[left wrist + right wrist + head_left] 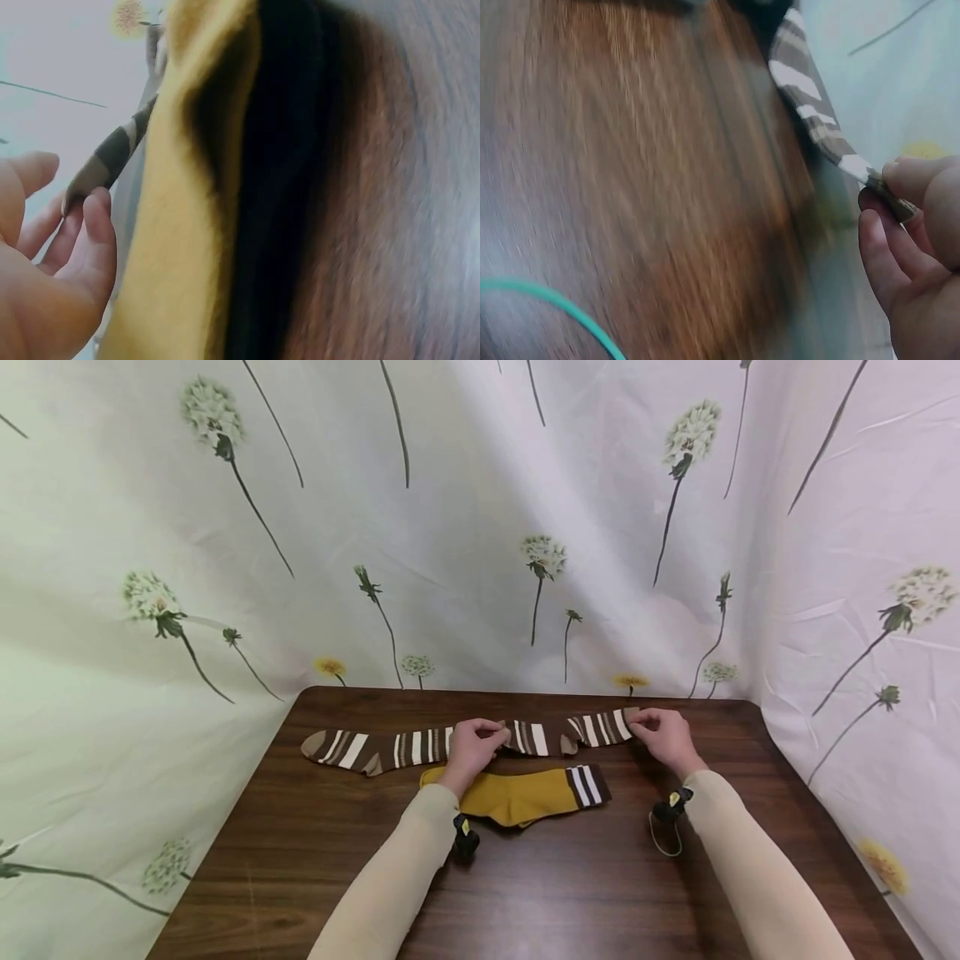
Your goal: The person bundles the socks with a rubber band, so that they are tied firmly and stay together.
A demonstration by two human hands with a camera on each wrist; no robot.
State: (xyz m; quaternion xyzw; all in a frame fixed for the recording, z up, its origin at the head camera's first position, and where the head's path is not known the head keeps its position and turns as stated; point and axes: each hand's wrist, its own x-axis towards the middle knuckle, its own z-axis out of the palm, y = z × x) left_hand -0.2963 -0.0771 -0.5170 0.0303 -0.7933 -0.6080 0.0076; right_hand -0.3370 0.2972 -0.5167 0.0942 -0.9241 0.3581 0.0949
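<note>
A brown, tan and white striped sock stretches sideways between my two hands near the back of the table. My left hand holds its left end at the fingertips; the left wrist view shows that end of the sock among the fingers. At the other end, my right hand pinches the brown edge between thumb and fingers, seen close in the right wrist view with the striped sock running away from it. A second striped sock lies flat to the left, its right end partly hidden behind my left hand.
A mustard-yellow sock with a dark, white-striped cuff lies in front of the striped ones, partly under my left wrist. The dark wooden table ends at a dandelion-printed cloth behind and at the right.
</note>
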